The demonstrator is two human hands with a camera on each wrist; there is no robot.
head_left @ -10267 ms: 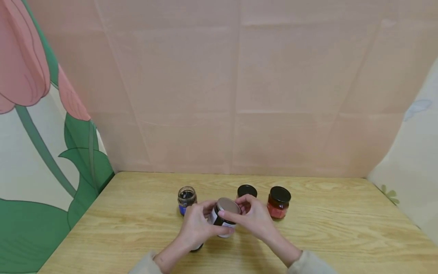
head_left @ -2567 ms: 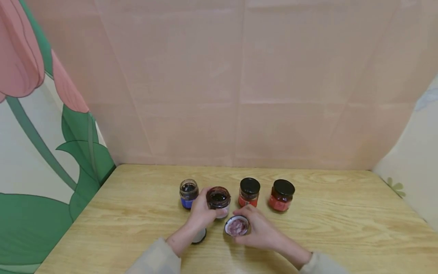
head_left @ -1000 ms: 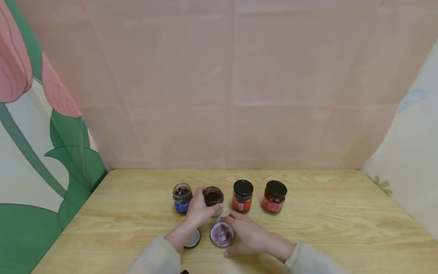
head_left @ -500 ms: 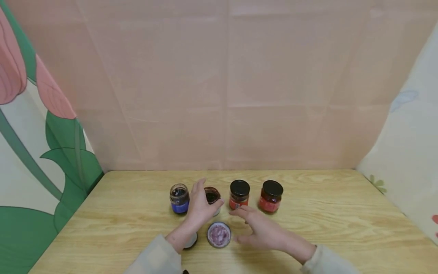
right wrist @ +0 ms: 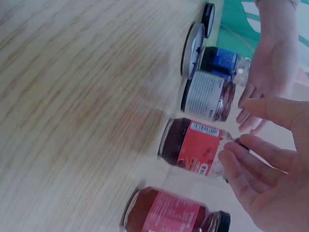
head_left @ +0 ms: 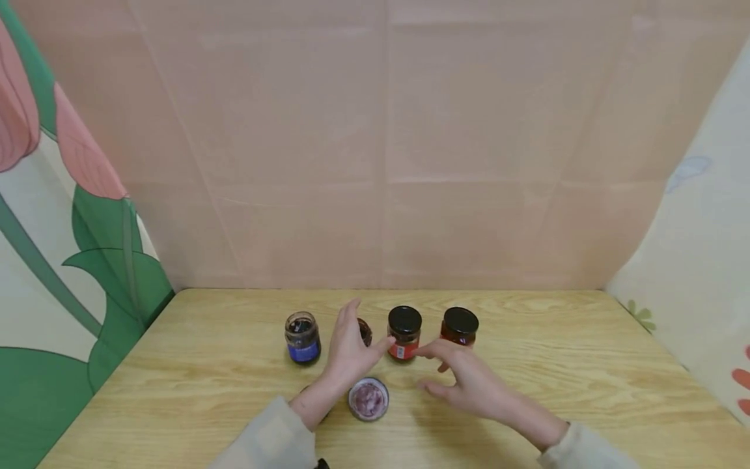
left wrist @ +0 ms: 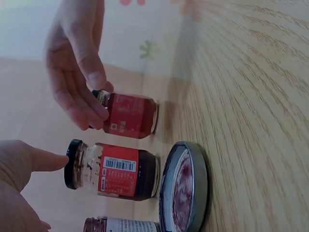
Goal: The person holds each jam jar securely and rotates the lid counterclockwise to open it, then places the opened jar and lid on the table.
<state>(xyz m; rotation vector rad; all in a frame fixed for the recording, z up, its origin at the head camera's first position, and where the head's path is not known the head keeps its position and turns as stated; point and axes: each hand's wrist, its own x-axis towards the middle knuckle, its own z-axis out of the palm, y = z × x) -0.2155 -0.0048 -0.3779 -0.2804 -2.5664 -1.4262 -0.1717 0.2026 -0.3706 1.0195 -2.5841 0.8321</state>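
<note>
We look down at a light wood-grain table where four glass jars stand upright in a loose row. The person's left hand is spread, thumb well apart from the fingers, and has hold of nothing; its thumb points to the red-labelled jar, third from the left, which wears its black lid. We cannot tell whether the thumb touches it. The right hand comes from the other side toward the same jar, fingers loosely bent, a wide gap between them and the thumb, and grips nothing.

Partly hidden behind the left hand is the white-labelled jar, uncapped, its rim stained dark red. To its left stands the blue-labelled jar, also uncapped, with dark contents. At the right end, the pink-labelled jar wears a black lid and is partly covered by the right hand. In front of the row, we see an upturned lid, smeared purple inside; a second lid lies near it, mostly behind the left wrist.
</note>
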